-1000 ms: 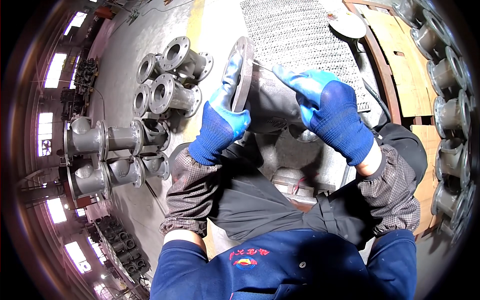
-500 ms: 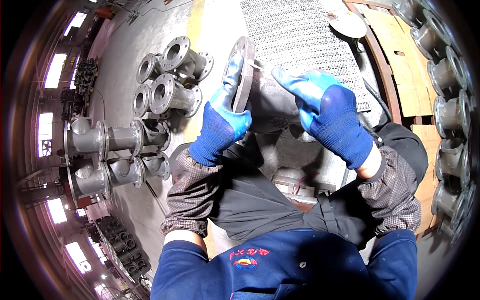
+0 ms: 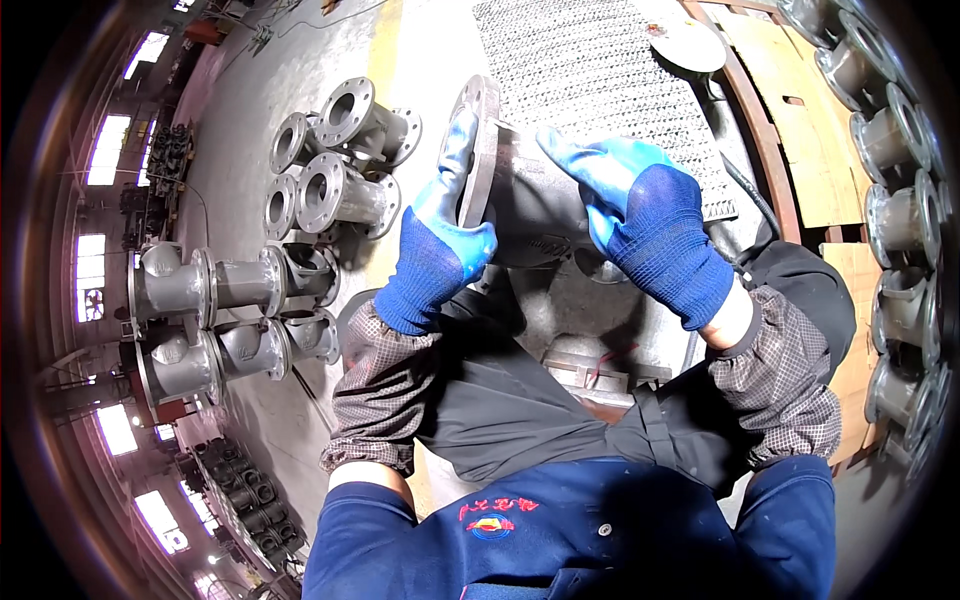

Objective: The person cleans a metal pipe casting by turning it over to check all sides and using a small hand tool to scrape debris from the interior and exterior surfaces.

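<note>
A grey metal flanged pipe fitting (image 3: 538,200) lies crosswise in front of me, above my knees. At its left end, my left hand (image 3: 448,215), in a blue coated glove, grips the round flange (image 3: 483,150), with fingers up its outer face and the thumb below. Gloved the same way, my right hand (image 3: 640,215) is closed round the fitting's right end, one finger stretched along the top. That hand hides most of the end it holds. A short round outlet (image 3: 598,266) shows on the fitting's lower side.
Several flanged pipe pieces (image 3: 345,190) stand on the floor at left, with larger grey fittings (image 3: 175,285) nearer. A ridged metal mat (image 3: 600,70) lies beyond my hands, a white disc (image 3: 690,46) at its far right. More fittings (image 3: 905,220) line wooden boards (image 3: 800,130) at right.
My right hand has shifted slightly left and up, its thumb side still against the fitting. The left hand and the flange have moved slightly left. Both hands keep their hold.
</note>
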`<control>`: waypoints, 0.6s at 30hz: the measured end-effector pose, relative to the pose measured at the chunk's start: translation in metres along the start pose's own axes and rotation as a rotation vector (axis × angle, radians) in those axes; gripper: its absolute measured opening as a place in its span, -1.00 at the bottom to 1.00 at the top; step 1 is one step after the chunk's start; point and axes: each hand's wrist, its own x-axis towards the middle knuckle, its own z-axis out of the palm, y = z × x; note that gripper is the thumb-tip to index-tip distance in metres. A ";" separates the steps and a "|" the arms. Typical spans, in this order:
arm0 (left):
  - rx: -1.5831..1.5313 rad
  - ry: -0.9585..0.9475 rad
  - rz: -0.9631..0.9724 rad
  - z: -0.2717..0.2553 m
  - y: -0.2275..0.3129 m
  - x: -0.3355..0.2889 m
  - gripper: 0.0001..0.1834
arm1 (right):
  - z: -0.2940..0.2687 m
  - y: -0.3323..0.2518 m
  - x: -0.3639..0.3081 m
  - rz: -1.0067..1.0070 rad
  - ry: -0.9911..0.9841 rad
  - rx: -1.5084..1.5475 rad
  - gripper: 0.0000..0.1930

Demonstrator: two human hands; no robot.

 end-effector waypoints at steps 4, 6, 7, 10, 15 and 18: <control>0.033 0.028 -0.044 0.000 0.005 -0.001 -0.26 | -0.001 -0.007 -0.007 -0.046 0.010 -0.030 -0.57; -0.025 0.057 0.003 0.001 0.007 0.002 -0.28 | 0.001 -0.005 -0.002 -0.012 0.015 -0.021 -0.57; -0.036 0.045 0.011 0.001 0.007 0.001 -0.26 | 0.001 -0.005 0.000 0.025 -0.027 -0.035 -0.57; -0.005 -0.068 -0.022 0.000 0.007 0.002 -0.16 | 0.011 0.000 -0.004 -0.029 0.133 -0.064 -0.82; -0.137 -0.044 -0.012 -0.001 0.009 0.003 -0.17 | 0.017 0.005 0.002 0.020 0.121 -0.104 -0.70; -0.063 -0.060 -0.005 -0.003 0.013 0.004 -0.18 | 0.008 0.009 0.002 0.126 0.096 -0.004 -0.58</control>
